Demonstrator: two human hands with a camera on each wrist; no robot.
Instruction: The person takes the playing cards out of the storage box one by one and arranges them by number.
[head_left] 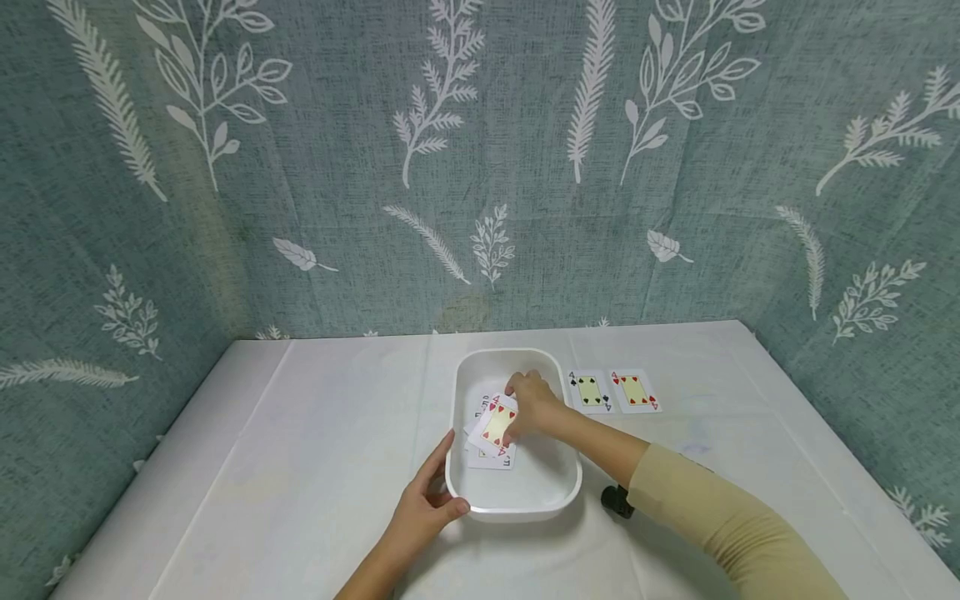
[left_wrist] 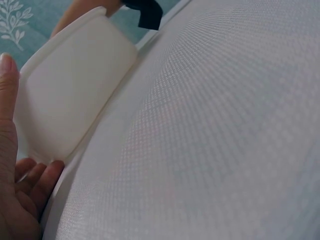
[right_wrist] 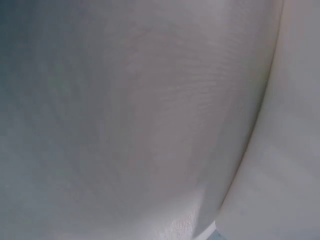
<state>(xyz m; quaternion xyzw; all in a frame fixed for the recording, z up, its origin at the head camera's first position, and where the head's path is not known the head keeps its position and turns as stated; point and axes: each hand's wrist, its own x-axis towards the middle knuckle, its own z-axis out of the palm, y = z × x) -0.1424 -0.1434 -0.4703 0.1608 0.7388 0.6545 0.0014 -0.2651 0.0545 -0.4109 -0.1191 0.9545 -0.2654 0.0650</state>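
A white plastic tub (head_left: 516, 505) stands on the table, with several playing cards inside it, partly overlapping. My right hand (head_left: 534, 404) reaches into the tub and pinches a playing card with red hearts (head_left: 497, 423) between thumb and fingers, over the other cards (head_left: 491, 461). My left hand (head_left: 423, 504) holds the tub's near left corner, thumb at the front and fingers along the left side. In the left wrist view, fingertips (left_wrist: 47, 175) curl against the tub's (left_wrist: 75, 85) lower edge. The right wrist view shows the tub's outer wall (right_wrist: 280, 165); the right hand is out of sight there.
Two face-up cards lie on the table right of the tub: one with black spades (head_left: 590, 392), one with red pips (head_left: 634, 391). A dark strap-like object (head_left: 617, 501) shows beside the right sleeve (head_left: 720, 517). Leaf-patterned cloth (head_left: 337, 167) rises behind the white table (head_left: 300, 467).
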